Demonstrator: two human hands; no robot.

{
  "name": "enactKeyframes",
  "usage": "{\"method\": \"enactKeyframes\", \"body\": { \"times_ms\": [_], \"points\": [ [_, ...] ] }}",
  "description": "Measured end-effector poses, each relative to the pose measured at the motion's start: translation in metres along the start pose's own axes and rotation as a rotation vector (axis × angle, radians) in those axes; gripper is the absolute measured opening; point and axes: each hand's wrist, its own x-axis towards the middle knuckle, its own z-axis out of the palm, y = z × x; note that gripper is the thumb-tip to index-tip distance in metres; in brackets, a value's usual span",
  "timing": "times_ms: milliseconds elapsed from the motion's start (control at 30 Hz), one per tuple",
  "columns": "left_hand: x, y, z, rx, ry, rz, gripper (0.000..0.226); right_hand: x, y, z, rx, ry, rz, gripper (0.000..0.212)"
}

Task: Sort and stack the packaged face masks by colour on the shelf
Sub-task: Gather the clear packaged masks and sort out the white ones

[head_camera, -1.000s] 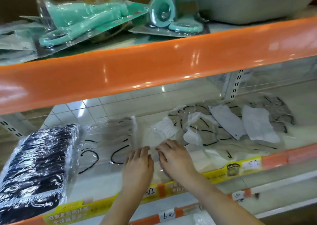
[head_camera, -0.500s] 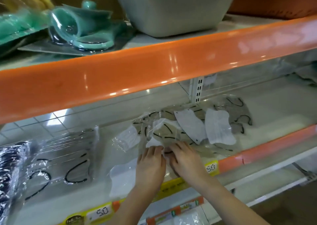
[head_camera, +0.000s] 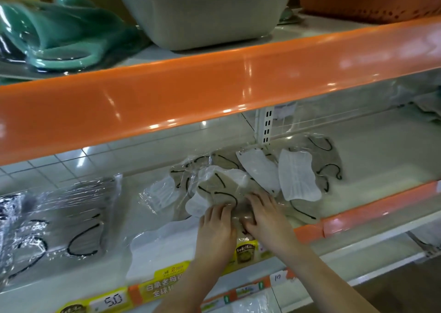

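Orange shelf edge (head_camera: 214, 93) hides the shelf's back; both hands' fingers (head_camera: 222, 211) lie spread on the heaped mask packets (head_camera: 222, 188).

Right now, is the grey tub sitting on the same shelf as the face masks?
No, the grey tub sits on the upper shelf, while the face masks lie below it.
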Motion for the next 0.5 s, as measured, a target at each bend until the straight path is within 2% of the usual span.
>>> {"method": "enactKeyframes", "body": {
  "times_ms": [67, 167, 500],
  "points": [
    [-0.0001, -0.0012, 0.0023, -0.022, 0.017, -0.012, 0.039, 0.0001, 0.0009, 0.0043, -0.013, 0.028, 0.033, 0.068],
    [-0.0005, -0.0026, 0.0033, -0.053, 0.021, -0.017, 0.038, 0.0008, 0.0006, 0.0072, -0.019, 0.062, 0.057, 0.069],
    [-0.0007, -0.0010, 0.0053, -0.097, 0.052, -0.045, 0.036, -0.0031, -0.0023, 0.0053, 0.050, 0.216, 0.018, 0.029]
  ]
}}
